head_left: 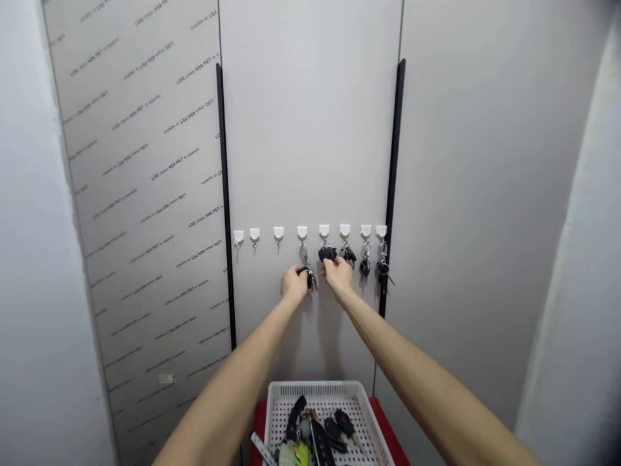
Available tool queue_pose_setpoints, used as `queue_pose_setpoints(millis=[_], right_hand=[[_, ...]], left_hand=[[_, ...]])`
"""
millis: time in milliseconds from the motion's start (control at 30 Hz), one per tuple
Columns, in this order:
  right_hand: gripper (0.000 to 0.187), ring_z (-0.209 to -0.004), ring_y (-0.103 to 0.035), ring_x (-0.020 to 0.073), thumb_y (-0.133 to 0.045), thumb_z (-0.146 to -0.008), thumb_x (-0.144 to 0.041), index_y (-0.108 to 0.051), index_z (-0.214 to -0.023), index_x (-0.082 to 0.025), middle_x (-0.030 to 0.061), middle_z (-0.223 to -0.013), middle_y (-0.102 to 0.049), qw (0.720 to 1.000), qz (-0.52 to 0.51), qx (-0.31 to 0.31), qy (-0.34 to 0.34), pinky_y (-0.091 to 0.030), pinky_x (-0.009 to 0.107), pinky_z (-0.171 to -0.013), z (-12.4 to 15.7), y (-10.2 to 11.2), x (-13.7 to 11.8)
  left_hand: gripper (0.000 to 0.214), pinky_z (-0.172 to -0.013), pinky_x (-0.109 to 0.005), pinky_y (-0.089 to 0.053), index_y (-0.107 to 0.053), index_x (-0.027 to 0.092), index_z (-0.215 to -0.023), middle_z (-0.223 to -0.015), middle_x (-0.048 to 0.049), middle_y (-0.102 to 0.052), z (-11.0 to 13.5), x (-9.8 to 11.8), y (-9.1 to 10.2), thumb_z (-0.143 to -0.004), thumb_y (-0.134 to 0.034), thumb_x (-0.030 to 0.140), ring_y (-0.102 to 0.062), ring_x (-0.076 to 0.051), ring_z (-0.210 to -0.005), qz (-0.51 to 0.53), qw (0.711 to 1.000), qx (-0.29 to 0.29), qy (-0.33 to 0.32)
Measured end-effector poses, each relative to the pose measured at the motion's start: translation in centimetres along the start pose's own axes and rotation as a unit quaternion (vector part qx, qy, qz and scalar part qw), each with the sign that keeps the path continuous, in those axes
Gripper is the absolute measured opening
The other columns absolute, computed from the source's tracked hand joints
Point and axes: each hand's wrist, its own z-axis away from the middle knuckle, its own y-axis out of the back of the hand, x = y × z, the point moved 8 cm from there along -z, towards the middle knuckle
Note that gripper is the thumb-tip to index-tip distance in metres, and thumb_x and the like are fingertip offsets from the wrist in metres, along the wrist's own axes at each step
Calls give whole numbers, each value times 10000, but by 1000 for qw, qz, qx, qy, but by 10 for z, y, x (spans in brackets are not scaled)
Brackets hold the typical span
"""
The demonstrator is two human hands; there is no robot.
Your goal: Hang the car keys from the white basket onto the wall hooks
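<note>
The left hand (294, 285) and the right hand (337, 275) reach up to a smooth white door (310, 142). The left fingers (301, 275) are closed around a bunch of keys (308, 278) hanging from a small white hook (302, 232). The right fingers (330, 264) are pinched together and touch the underside of a black key fob (327, 254), which hangs from the next hook along.

More keys (365, 265) hang from hooks to the right of the right fingers. Three more white hooks (278, 233) sit in the same row to the left of the left fingers. A black strip (224, 194) runs up the door well left of the fingers, and another black strip (394, 181) runs up to their right.

Farther left is a grey board (145, 194) covered in slanted printed words. Pale walls (567, 291) close in both sides of this narrow spot. Far below the fingers, a white plastic basket (315, 391) sits on a red stand (259, 421), with a pile of keys (310, 430) inside.
</note>
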Motion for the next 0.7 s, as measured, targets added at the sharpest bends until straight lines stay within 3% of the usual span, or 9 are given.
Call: queue_pose_setpoints(millis=[200, 400, 533, 633, 700], right_hand=[[264, -551, -513, 114, -378, -614, -324, -533, -735, -147, 24, -613, -571, 996, 57, -4, 73, -385, 220, -538, -13, 14, -51], [221, -494, -486, 85, -391, -606, -304, -522, -681, -142, 5, -563, -545, 988, 74, -80, 107, -378, 201, -516, -12, 7, -84], [214, -448, -472, 69, -374, -616, -290, -509, -669, -132, 7, -561, -529, 988, 53, -125, 71, -355, 171, -452, 0, 6, -71], [213, -453, -468, 68, -393, -609, -293, -519, -672, -133, 1, -554, -521, 976, 83, -192, 61, -337, 164, -444, 22, 5, -46], [220, -465, -458, 70, -405, -606, -301, -531, -676, -136, -6, -541, -511, 958, 118, -255, 62, -322, 163, -445, 44, 4, -20]], left_hand=[[187, -600, -197, -384, -533, 133, -744, -716, -30, -581, -23, 39, 37, -636, -398, 203, -508, -96, -643, 165, 981, 76, -73], [149, -583, -192, -383, -525, 136, -693, -642, -2, -558, -43, 67, 67, -616, -413, 198, -488, -83, -596, 189, 970, 100, -114], [122, -542, -182, -377, -508, 125, -660, -567, 15, -520, -42, 69, 76, -609, -402, 157, -467, -68, -533, 220, 967, 73, -105], [109, -495, -171, -368, -492, 120, -668, -524, 33, -491, -19, 61, 65, -611, -404, 149, -439, -52, -469, 249, 962, -17, -114], [102, -483, -168, -363, -485, 120, -670, -509, 39, -482, 6, 44, 48, -613, -406, 149, -426, -46, -448, 243, 960, -86, -107]])
